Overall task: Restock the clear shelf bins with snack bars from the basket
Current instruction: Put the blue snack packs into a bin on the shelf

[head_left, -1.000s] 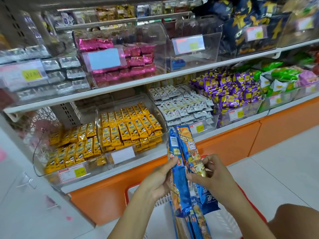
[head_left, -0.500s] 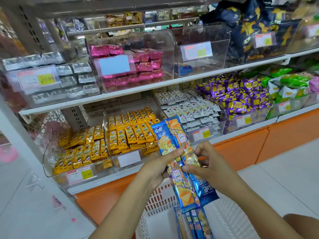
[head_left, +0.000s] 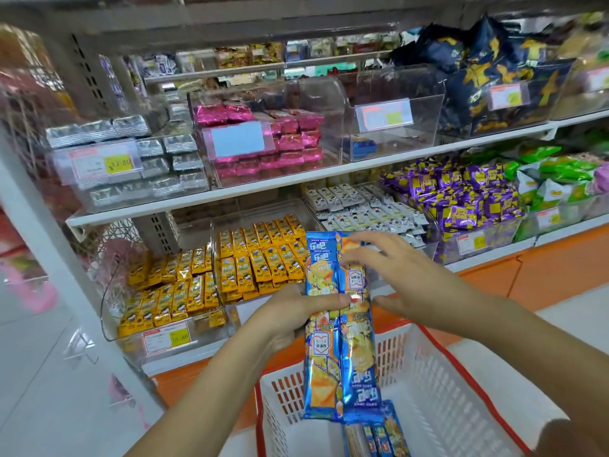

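Right hand (head_left: 412,275) higher now, two snack bars (head_left: 342,374) in left hand (head_left: 296,311)

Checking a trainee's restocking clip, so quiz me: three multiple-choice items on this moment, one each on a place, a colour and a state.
1. Where does the almost empty clear bin stand?
A. on the floor
B. on the lowest shelf
C. on the upper shelf, right of the pink packs

2. What colour are the held snack packs mainly?
A. pink
B. blue
C. green

3. How are the hands placed?
A. the left hand grips the packs, and the right hand lays straight fingers on their top
B. both hands hang empty
C. the right hand alone grips the packs

Answers: C, the bin sits on the white upper shelf beside the pink packs; B, the wrappers are blue with orange pictures; A, the left fingers curl round the packs' middle while the right fingers lie straight.
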Motion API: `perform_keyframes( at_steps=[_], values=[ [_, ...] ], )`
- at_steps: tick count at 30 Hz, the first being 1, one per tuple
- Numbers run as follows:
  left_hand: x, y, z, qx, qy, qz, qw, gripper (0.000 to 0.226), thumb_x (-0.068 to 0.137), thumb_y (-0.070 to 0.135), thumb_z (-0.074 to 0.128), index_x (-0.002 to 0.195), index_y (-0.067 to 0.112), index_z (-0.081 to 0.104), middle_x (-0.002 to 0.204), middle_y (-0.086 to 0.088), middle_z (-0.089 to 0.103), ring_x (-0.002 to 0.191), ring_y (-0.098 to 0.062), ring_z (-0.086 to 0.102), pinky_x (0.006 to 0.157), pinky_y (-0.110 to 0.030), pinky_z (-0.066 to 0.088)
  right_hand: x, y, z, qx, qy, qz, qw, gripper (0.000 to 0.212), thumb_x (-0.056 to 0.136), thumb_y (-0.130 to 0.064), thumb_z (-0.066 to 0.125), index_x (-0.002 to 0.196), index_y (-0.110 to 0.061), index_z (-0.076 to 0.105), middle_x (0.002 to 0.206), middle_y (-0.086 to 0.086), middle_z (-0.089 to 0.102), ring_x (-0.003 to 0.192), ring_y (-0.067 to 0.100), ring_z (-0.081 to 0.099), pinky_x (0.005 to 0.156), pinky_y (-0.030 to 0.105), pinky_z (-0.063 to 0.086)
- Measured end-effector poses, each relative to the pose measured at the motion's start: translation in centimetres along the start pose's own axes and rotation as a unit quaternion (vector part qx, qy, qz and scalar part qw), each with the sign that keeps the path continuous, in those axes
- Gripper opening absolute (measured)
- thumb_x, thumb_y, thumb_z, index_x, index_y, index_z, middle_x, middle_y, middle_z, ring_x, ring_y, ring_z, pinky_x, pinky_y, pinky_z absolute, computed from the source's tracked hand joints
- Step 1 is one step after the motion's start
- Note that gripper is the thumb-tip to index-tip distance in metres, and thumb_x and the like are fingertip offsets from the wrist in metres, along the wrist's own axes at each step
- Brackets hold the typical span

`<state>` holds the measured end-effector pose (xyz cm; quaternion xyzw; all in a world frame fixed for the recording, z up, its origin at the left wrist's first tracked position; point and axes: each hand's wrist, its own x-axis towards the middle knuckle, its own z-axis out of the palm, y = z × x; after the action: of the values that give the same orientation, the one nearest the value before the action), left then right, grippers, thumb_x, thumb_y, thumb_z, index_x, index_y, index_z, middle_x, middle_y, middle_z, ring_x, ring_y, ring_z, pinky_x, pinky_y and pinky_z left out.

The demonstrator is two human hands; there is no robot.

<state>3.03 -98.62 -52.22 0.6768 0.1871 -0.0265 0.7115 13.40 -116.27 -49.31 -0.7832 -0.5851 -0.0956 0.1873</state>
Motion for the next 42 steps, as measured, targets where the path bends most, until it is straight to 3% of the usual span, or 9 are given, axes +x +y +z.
perform_keyframes(
  at_steps=[11,16,19,22,25,30,34,37,42],
  values=[
    [-1.6,0.1,-1.4,-0.004,-0.099,-0.038,0.994,0.033,0.069,0.015,0.078,0.1,0.007,0.069,0.107,-0.014,0.069,0.095,-0.026,0.064,0.083,-0.034,0.054,3.0,0.1,-2.7,-0.259,-0.007,-0.262,0.93,0.049,0.056,-0.039,0.085,0.096,-0.023,0.061,0.093,0.0,0.053,0.088,0.02,0.044,0.073,0.037,0.044],
    [-1.5,-0.2,-5.8,-0.143,0.031,-0.006,0.989,0.023,0.071,0.014,0.067,0.093,0.006,0.064,0.097,-0.017,0.072,0.075,-0.022,0.072,0.07,-0.033,0.059,2.7,3.2,-5.5,-0.317,-0.027,-0.132,0.939,0.055,0.044,-0.042,0.091,0.082,-0.017,0.062,0.082,0.0,0.059,0.077,0.024,0.055,0.056,0.035,0.046],
    [-1.4,-0.6,-7.6,-0.193,0.098,0.008,0.976,0.019,0.084,0.011,0.061,0.101,0.004,0.062,0.094,-0.013,0.073,0.073,-0.022,0.072,0.078,-0.042,0.055,2.3,4.1,-5.9,-0.295,-0.02,0.076,0.952,0.049,0.075,-0.049,0.073,0.105,-0.017,0.05,0.094,-0.002,0.056,0.09,0.022,0.053,0.067,0.034,0.044],
    [-0.8,-1.1,-6.6,-0.217,0.115,0.03,0.969,0.014,0.088,0.012,0.058,0.1,0.009,0.064,0.088,-0.004,0.074,0.073,-0.015,0.072,0.073,-0.037,0.057,2.9,2.3,-3.7,-0.179,-0.011,0.19,0.965,0.052,0.079,-0.055,0.067,0.095,-0.017,0.037,0.077,-0.002,0.049,0.076,0.023,0.048,0.058,0.033,0.032],
    [-0.2,-0.8,-4.3,-0.273,0.11,0.059,0.954,0.011,0.09,0.011,0.056,0.093,0.011,0.066,0.085,-0.002,0.072,0.072,-0.012,0.07,0.067,-0.033,0.057,4.0,-0.3,-0.1,-0.071,-0.042,0.19,0.978,0.056,0.075,-0.061,0.067,0.098,-0.017,0.041,0.099,0.005,0.062,0.088,0.024,0.058,0.06,0.033,0.036],
    [0.0,-0.4,-2.3,-0.347,0.144,0.128,0.918,0.027,0.073,0.01,0.068,0.1,0.008,0.065,0.094,-0.009,0.072,0.081,-0.021,0.068,0.078,-0.041,0.056,4.0,-3.9,2.9,0.008,0.005,0.19,0.982,0.041,0.089,-0.057,0.052,0.106,-0.022,0.038,0.082,-0.008,0.054,0.079,0.021,0.057,0.05,0.027,0.031],
    [-0.6,-0.1,-1.5,-0.308,0.183,0.137,0.923,0.021,0.079,0.007,0.068,0.1,0.007,0.065,0.08,-0.005,0.074,0.064,-0.017,0.07,0.049,-0.029,0.055,4.2,-4.8,3.8,-0.007,0.05,0.168,0.985,0.05,0.092,-0.058,0.043,0.133,-0.029,0.04,0.12,-0.003,0.058,0.104,0.019,0.058,0.076,0.033,0.047],
    [-1.2,1.2,-1.9,-0.322,0.196,0.12,0.918,0.019,0.079,0.009,0.07,0.098,0.007,0.065,0.079,-0.006,0.074,0.065,-0.017,0.071,0.051,-0.029,0.055,4.2,-5.1,3.7,0.033,0.027,0.143,0.989,0.062,0.093,-0.057,0.041,0.147,-0.032,0.025,0.132,-0.004,0.049,0.115,0.015,0.05,0.086,0.03,0.044],
    [-2.1,2.9,-2.5,-0.363,0.155,0.091,0.914,0.014,0.081,0.005,0.068,0.094,0.008,0.064,0.082,-0.009,0.074,0.072,-0.02,0.071,0.06,-0.034,0.059,2.8,-5.2,5.1,-0.187,0.097,0.024,0.977,0.088,0.083,-0.079,0.022,0.148,-0.02,0.032,0.137,0.017,0.049,0.114,0.032,0.054,0.09,0.043,0.05]
  ],
)
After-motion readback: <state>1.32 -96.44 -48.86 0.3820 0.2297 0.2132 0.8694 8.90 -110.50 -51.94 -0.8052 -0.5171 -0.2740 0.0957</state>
